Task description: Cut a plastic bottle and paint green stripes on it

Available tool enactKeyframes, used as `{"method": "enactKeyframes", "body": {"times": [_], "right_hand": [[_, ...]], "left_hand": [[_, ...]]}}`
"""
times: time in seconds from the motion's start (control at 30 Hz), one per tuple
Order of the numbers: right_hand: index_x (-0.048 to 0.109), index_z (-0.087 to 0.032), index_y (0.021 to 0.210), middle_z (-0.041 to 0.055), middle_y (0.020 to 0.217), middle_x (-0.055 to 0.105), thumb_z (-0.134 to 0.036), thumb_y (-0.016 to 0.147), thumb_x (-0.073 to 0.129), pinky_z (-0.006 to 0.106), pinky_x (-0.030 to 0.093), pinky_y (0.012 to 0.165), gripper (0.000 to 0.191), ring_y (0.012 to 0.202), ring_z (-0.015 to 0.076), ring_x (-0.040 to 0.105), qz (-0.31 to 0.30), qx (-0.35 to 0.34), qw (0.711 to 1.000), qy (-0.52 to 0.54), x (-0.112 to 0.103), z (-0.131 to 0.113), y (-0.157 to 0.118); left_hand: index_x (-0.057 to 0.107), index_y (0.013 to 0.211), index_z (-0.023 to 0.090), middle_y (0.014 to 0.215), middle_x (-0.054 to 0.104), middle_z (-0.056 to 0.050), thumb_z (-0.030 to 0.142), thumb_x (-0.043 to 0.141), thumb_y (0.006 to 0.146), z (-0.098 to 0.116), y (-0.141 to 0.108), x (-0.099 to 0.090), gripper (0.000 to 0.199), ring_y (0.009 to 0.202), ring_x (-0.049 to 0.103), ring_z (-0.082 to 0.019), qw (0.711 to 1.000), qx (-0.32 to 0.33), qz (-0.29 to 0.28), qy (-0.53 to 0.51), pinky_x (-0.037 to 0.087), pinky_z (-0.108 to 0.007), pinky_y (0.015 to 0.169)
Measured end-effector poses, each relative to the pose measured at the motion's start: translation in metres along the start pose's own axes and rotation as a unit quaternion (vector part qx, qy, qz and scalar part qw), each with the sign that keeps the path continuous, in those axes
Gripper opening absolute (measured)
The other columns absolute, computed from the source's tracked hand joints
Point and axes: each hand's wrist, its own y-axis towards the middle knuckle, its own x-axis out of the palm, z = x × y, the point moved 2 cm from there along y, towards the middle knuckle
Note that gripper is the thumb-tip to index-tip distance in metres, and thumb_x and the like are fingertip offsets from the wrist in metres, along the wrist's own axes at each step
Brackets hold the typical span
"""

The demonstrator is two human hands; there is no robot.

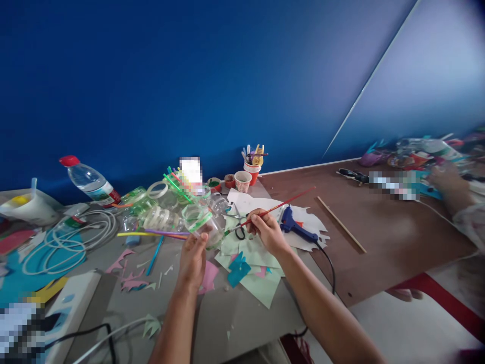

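My left hand (193, 263) is closed around a cut piece of clear plastic bottle (212, 231), which has green along its rim. In my right hand (267, 233) is a thin paintbrush (291, 197) with a red handle, pinched between the fingers. Its green-tipped bristles are close to the bottle piece; whether they touch it I cannot tell. Scissors (240, 232) lie just behind the brush, partly hidden by my right hand. A blue glue gun (299, 230) rests on torn white paper (312, 220) to the right of that hand.
Paint pots (214, 184), a paper cup (243, 180) and a red cup of tools (254, 174) stand near the wall. Plastic bottles (91, 180), a coiled white cable (71, 242) and paper scraps crowd the left. A wooden stick (341, 224) and another person's hand (449, 179) are at right.
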Motion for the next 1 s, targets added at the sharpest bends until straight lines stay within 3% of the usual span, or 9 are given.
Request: {"method": "enactKeyframes", "body": {"times": [0.17,0.4,0.53,0.8,1.0], "right_hand": [[0.056,-0.018,0.074,-0.0013,0.053,0.058,-0.046,0.08,0.061,0.022,0.034,0.046,0.03,0.047,0.0096,0.046,0.003,0.017,0.999,0.036,-0.002,0.004,0.003],[0.057,-0.018,0.07,-0.0019,0.047,0.055,-0.049,0.072,0.067,0.023,0.029,0.044,0.033,0.042,0.0095,0.042,0.039,0.07,0.991,0.11,-0.002,-0.006,0.002],[0.057,-0.018,0.071,-0.0011,0.046,0.057,-0.048,0.071,0.069,0.022,0.026,0.042,0.033,0.041,0.0088,0.042,0.017,0.09,0.983,0.157,0.002,-0.01,-0.001],[0.055,-0.018,0.071,-0.0009,0.049,0.059,-0.046,0.077,0.065,0.022,0.027,0.043,0.03,0.041,0.0079,0.04,-0.02,0.071,0.991,0.111,0.006,-0.008,-0.003],[0.055,-0.017,0.071,-0.0014,0.049,0.058,-0.043,0.079,0.063,0.021,0.027,0.043,0.028,0.042,0.0074,0.04,-0.003,0.049,0.995,0.082,-0.004,-0.007,0.001]], "left_hand": [[0.072,0.092,0.021,0.094,0.074,-0.004,0.037,0.078,0.066,0.0,0.0,-0.002,0.032,0.097,0.066,-0.02,0.998,-0.01,-0.03,-0.054,0.045,-0.034,0.094],[0.072,0.098,0.021,0.101,0.073,-0.005,0.041,0.081,0.062,0.003,-0.002,-0.004,0.042,0.103,0.064,-0.022,0.992,-0.046,-0.057,-0.102,0.046,-0.034,0.096],[0.071,0.095,0.018,0.102,0.073,-0.007,0.04,0.082,0.06,0.001,-0.001,-0.003,0.042,0.103,0.064,-0.023,0.992,-0.046,-0.07,-0.099,0.046,-0.037,0.096],[0.072,0.089,0.02,0.097,0.074,-0.005,0.039,0.082,0.06,0.0,0.0,0.001,0.036,0.096,0.067,-0.022,0.995,-0.024,-0.076,-0.065,0.049,-0.038,0.091],[0.072,0.092,0.02,0.096,0.075,-0.004,0.04,0.083,0.059,0.002,0.0,0.002,0.039,0.092,0.068,-0.019,0.996,-0.007,-0.068,-0.059,0.05,-0.033,0.09]]}}
